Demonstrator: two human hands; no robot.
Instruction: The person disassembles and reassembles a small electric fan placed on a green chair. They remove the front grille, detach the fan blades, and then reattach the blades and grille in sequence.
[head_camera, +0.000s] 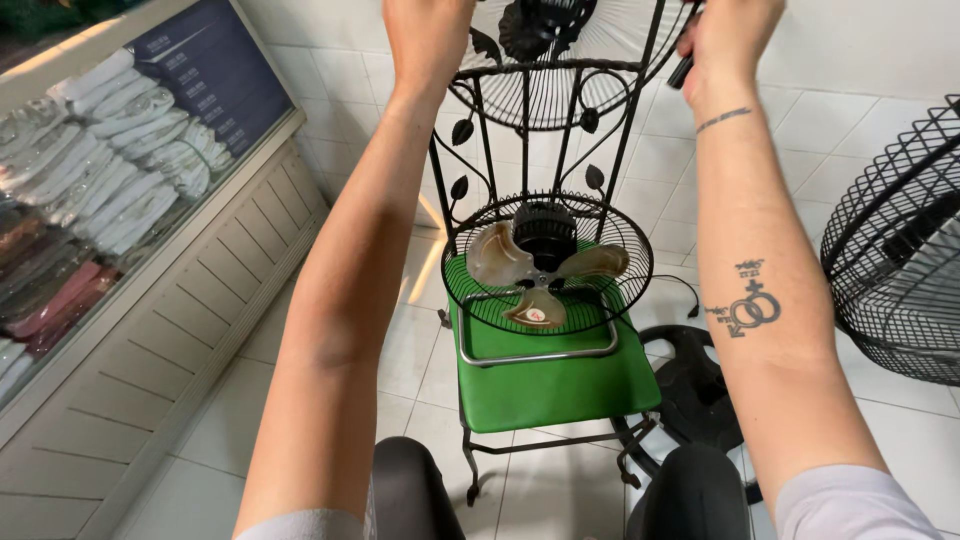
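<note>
Arms raised, both of my hands reach up to the round wire fan guard (560, 70) held above the chair back. My left hand (428, 30) meets the guard's left rim at the top edge of the view; its fingers are cut off there, so I cannot tell how they are set. My right hand (728, 35) is at the guard's right rim, closed round a dark tool handle (684, 68) that pokes down beside my palm; I cannot make out what kind of tool it is.

Below the guard stands a black wrought-iron chair (520, 150) with leaf scrollwork on its back and a green seat cushion (555, 385). On that cushion rests the fan head (545, 262), facing up toward me: a black rear cage, a dark motor hub in its middle and three brownish blades (500, 255) spread around it. A metal bar (540, 355) curves across the cushion just in front of the cage.

Right of the chair, on the white tiled floor (300, 400), lies a round black fan base (690, 385), and further right another black wire fan cage (900, 260) stands at the view's edge. Left of the chair runs a glass-fronted display cabinet (130, 190) stacked with folded, wrapped cloth (120, 130). My knees (410, 490), in dark trousers, show just before the chair's front legs.
</note>
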